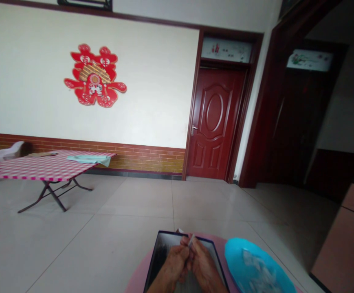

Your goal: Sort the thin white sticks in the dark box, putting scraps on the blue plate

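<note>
Pink round bench [140, 270] along the bottom of the frame, with a black-edged tray [164, 248] on it and both hands right above that tray. The left hand [173, 264] and right hand [203, 266] have their fingers [185, 241] clenched together, pinching a small pale sliver [191, 241], too small to make out what it is. Just right of the tray sits a bright blue plastic dish [253, 260] with white bits in it.
</note>
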The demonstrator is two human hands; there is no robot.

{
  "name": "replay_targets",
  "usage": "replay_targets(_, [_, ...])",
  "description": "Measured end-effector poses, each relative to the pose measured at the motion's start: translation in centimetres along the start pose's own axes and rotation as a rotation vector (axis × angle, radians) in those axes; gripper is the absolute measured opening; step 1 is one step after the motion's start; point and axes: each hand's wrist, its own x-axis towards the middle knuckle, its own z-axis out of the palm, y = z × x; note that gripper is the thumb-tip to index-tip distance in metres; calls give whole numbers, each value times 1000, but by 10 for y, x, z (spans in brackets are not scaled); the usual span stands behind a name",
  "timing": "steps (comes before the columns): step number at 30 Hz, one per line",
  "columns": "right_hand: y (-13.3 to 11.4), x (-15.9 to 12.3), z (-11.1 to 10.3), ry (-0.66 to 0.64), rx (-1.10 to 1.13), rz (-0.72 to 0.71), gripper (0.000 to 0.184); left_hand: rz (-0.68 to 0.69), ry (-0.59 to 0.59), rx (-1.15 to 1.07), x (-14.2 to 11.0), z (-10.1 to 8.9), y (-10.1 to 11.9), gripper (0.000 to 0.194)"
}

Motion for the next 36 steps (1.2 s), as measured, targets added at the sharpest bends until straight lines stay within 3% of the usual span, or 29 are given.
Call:
replay_targets(7, [1,0,-1,38,33,35,47,86,48,124,18,-4,-23,53])
replay_targets(23, [-2,-2,2,92,57,3,50,324,199,552,10,-1,-16,48])
replay_targets(31, [-2,-3,6,54,137,6,43,200,37,273,17,-4,-20,45])
replay_targets(36, [-2,1,4,138,191,111,46,127,-2,187,21,-5,-27,50])
